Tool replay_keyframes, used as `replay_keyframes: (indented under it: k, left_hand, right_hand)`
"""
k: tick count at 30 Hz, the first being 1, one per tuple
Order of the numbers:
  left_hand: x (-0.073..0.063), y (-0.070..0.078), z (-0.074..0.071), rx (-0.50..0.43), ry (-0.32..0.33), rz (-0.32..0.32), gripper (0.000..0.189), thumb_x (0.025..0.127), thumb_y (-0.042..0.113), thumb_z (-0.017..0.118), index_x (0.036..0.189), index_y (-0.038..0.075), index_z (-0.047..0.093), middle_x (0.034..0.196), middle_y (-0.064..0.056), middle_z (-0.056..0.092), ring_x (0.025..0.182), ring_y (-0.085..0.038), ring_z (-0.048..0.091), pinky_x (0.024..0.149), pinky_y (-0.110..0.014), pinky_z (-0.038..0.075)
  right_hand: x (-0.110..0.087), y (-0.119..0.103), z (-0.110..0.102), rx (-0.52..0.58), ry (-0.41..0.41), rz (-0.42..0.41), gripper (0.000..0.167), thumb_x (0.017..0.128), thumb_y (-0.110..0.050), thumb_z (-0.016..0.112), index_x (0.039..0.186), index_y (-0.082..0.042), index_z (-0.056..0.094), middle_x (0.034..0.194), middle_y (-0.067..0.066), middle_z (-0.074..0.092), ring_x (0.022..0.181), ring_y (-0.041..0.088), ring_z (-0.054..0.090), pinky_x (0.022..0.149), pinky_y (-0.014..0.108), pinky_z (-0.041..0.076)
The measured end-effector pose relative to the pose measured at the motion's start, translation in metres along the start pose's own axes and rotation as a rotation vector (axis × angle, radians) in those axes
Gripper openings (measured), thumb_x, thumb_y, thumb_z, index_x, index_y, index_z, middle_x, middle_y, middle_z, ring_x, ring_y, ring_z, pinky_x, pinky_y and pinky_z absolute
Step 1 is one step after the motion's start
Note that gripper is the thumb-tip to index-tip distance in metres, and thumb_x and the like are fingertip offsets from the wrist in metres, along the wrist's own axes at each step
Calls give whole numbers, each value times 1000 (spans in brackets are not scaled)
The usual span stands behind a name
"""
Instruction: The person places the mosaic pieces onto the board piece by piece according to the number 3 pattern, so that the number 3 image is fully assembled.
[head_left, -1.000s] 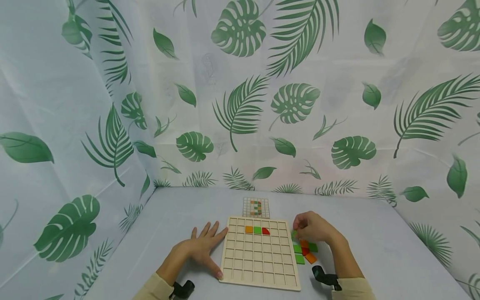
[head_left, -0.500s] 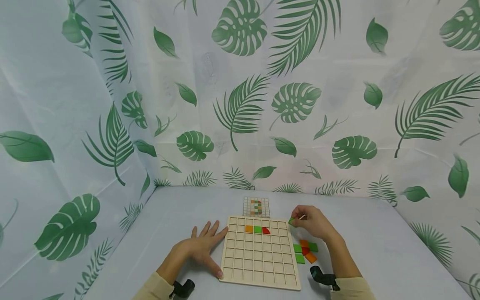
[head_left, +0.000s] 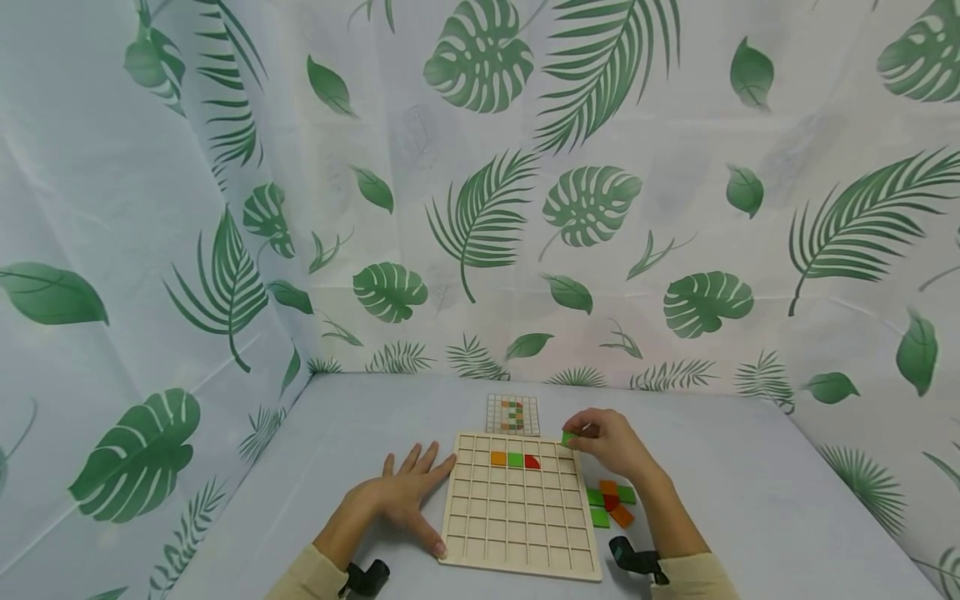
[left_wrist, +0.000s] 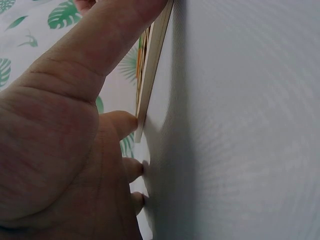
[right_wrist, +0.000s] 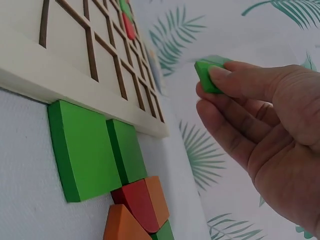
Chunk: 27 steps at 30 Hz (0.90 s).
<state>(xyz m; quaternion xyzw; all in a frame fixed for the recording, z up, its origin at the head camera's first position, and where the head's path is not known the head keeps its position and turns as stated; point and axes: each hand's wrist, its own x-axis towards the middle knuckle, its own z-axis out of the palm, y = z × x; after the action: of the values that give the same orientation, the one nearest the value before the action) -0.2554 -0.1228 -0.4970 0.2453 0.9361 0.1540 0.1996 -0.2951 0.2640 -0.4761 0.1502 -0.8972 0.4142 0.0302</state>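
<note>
A wooden grid board (head_left: 517, 517) lies on the table with an orange tile (head_left: 498, 458), a green tile (head_left: 515, 460) and a red rounded tile (head_left: 532, 462) in its second row. My left hand (head_left: 405, 498) is spread along the board's left side, thumb at the near corner and index fingertip at the edge higher up. Above the board's far right corner, my right hand (head_left: 607, 442) pinches another green tile (right_wrist: 209, 75) between thumb and fingers, as the right wrist view shows closely.
Several loose green, orange and red tiles (head_left: 611, 502) lie against the board's right side. Behind the board sits a small pattern card (head_left: 512, 414) with a printed grid and coloured squares. A leaf-printed cloth (head_left: 495, 250) hangs behind the table.
My right hand has lifted the green tile from beside the board and carried it away from me and left, over the far right corner. The left hand has stayed still.
</note>
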Motion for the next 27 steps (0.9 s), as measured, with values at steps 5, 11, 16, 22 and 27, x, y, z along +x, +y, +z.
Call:
replay_keyframes:
  k: [5, 11, 16, 22, 27]
  left_hand:
    - [0, 1, 0, 4, -4, -3, 135, 64, 72, 88, 169, 31, 13, 177, -12, 0, 162, -41, -6, 120, -78, -1]
    - [-1, 1, -1, 2, -5, -2, 135, 64, 71, 89, 169, 30, 14, 177, -13, 1, 162, -42, -5, 120, -78, 0]
    - [-1, 1, 0, 7, -1, 2, 135, 65, 71, 89, 169, 30, 13, 177, -13, 1, 162, -42, -5, 120, -78, 0]
    - [-1, 2, -1, 6, 1, 4, 135, 64, 71, 89, 169, 30, 13, 177, -14, 1, 162, -42, -5, 120, -79, -1]
    - [-2, 2, -2, 4, -2, 2, 135, 64, 71, 89, 169, 30, 13, 177, -13, 1, 162, -42, -5, 120, -78, -1]
  right_hand:
    - [1, -2, 6, 4, 11, -2, 18, 91, -10, 80, 108, -8, 80, 105, 2, 77, 91, 16, 72, 84, 32, 62]
    - [2, -7, 14, 42, -32, -18, 10, 92, -13, 79, 102, -10, 81, 97, 2, 76, 82, 21, 72, 74, 28, 60]
    - [2, -10, 18, 117, -142, -33, 13, 97, -9, 73, 107, -3, 78, 100, 8, 72, 77, 26, 74, 70, 33, 64]
    - [4, -11, 23, 159, -179, -63, 20, 98, -6, 70, 115, 2, 76, 104, 13, 71, 81, 28, 77, 72, 33, 64]
    - [4, -13, 28, 151, -171, -73, 21, 95, -1, 72, 116, 2, 75, 105, 15, 71, 81, 27, 76, 71, 31, 64]
